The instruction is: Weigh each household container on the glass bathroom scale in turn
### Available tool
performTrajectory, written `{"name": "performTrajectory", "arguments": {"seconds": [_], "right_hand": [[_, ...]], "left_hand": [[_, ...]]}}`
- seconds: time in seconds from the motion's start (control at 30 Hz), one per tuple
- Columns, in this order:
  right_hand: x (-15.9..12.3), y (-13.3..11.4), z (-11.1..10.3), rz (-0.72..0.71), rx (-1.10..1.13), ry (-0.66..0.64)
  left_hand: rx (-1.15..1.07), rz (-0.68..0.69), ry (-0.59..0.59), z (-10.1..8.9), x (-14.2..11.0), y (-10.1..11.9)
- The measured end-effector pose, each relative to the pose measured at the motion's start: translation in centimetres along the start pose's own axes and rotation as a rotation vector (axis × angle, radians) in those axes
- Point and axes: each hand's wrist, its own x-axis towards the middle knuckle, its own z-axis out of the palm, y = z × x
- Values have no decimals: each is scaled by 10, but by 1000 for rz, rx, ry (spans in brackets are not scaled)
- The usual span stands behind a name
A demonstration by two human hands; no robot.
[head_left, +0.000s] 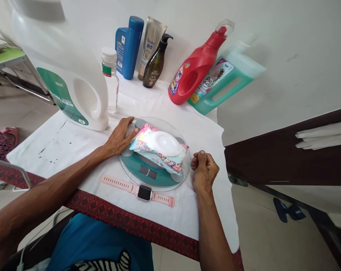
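A pack of wet wipes (167,143) with a white lid lies on a round glass scale (136,169), whose dark display shows a small mark I cannot read clearly. My left hand (120,137) rests at the scale's left edge, fingers stretched out and apart, the thumb close to the end of the pack. It holds nothing. On the cloth to the right of the scale, my right hand (204,170) lies in a loose fist with nothing visible in it. A pink smartwatch (144,192) is laid out flat in front of the scale.
A big white jug (66,64) stands at the left beside a clear bottle (110,84). Along the wall are a blue bottle (130,49), a beige tube (151,39), a dark pump bottle (156,66), a red detergent bottle (194,67) and a green jug (229,82).
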Motion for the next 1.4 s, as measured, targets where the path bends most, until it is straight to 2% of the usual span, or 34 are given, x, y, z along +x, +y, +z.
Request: {"name": "performTrajectory", "arguments": {"seconds": [0.5,0.67,0.8,1.0,1.13,1.27,1.4], "right_hand": [[-3,-5,0,-16,-137,-9],[-3,-11,0,-23,-11,18],[-2,-17,-1,-98,12,36],[-3,-22,-2,-212,9,-74],[-8,-43,-6,-267,-7,-259],[-19,-79,1,-382,-289,-476],[-26,-95,23,-543,-546,-527]], "left_hand": [[-19,-18,0,0,-1,1],[-23,-21,-3,-1,-1,2],[-18,-20,-1,-1,-1,2],[-15,-32,4,0,-1,3],[-14,-44,9,0,-1,6],[-26,-59,0,0,-1,8],[-15,-75,-3,-1,-1,10]]}}
